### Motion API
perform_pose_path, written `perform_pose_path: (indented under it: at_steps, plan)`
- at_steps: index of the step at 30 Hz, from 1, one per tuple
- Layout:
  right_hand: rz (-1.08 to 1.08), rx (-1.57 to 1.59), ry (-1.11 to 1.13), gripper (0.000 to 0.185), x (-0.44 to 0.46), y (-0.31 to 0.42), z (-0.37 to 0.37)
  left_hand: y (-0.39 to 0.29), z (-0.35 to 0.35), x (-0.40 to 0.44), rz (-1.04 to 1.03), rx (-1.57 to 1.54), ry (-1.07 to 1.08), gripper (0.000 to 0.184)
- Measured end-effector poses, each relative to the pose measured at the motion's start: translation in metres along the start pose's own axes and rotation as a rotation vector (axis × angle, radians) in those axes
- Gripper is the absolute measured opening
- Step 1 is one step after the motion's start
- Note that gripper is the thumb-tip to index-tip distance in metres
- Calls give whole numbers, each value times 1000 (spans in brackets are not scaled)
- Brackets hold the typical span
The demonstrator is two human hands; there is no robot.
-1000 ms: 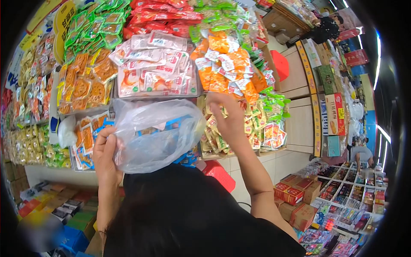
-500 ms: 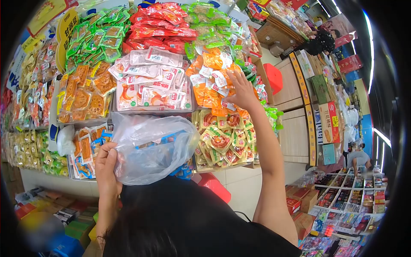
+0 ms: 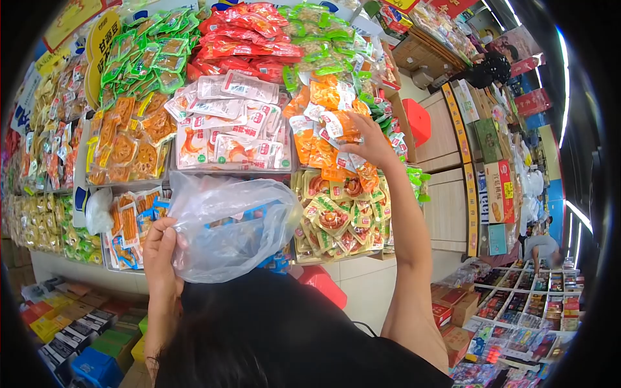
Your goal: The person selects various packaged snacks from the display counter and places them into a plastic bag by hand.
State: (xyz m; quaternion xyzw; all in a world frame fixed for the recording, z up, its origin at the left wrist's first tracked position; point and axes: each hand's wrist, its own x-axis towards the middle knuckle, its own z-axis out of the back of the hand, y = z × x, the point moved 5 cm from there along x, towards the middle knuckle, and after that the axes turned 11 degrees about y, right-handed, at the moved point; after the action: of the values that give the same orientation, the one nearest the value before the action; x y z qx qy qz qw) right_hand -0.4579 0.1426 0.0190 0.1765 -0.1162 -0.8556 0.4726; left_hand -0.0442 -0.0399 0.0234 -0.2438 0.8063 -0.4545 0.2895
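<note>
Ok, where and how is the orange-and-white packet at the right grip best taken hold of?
I'd pinch the right edge of the orange-and-white packet, coming from above and the right. It looks thin, its face shows above similar packets, and that edge is the one beside the right grip. Whether it is pinched now, I cannot tell.

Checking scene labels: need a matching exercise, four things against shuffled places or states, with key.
1. left hand
2. right hand
3. plastic bag
4. red packets

A. at the orange packets
B. see-through
C. beyond the white-and-pink packets
D. pinching the bag's side

Pairs: 1-D, 2-A, 3-B, 4-C
</note>
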Motion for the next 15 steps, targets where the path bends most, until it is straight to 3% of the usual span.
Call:
perform_pose_path:
  at_steps: [6, 10, 15]
  plan:
    - [-40, 90, -191, 72, -5, -22, 16, 2, 4, -1, -1, -27, -11, 15]
    - [-58, 56, -197, 66, -7, -30, 15, 4, 4, -1, 13, -21, -18, 14]
    - [195, -48, -207, 54, 5, 4, 1, 5, -1, 1, 4, -23, 5, 14]
